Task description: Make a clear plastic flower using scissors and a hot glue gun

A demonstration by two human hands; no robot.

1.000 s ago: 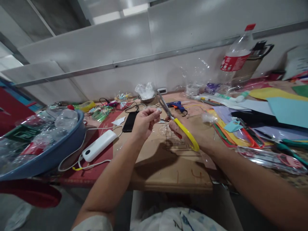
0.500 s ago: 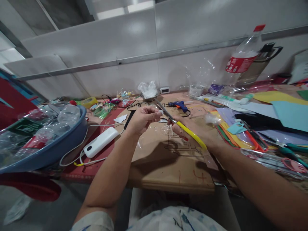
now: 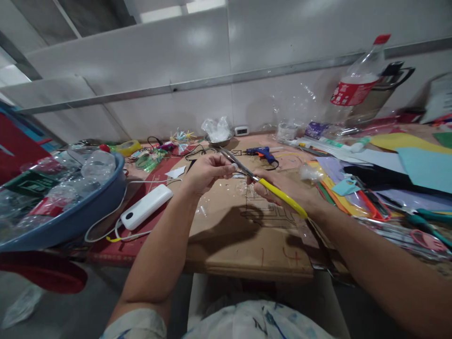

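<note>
- Since the first frame, the left hand (image 3: 205,174) has shifted left, so that it now covers most of the black phone (image 3: 191,165), and the blades of the scissors (image 3: 282,196) have swung from the small clock-like box (image 3: 242,131) toward the metal bowl (image 3: 221,141).
- Across the view runs the cluttered tabletop (image 3: 293,162), with a marked cardboard sheet (image 3: 219,212) under the hands.
- At the left sits a blue tub (image 3: 92,214) filled with clear bottles (image 3: 98,167).
- Toward the back right stands a large bottle (image 3: 355,93) with a red cap and label, in front of a jug (image 3: 390,82).
- Both hands meet over the cardboard: the right hand (image 3: 287,182) grips the scissors by their yellow handles, and the left pinches a white piece (image 3: 235,166).
- A white power bank (image 3: 146,207) lies left of the left forearm.
- Beyond the blades rests a blue glue gun (image 3: 260,152).
- Smallest is the white piece, at the left fingertips beside the blades; whether they touch, I cannot tell.
</note>
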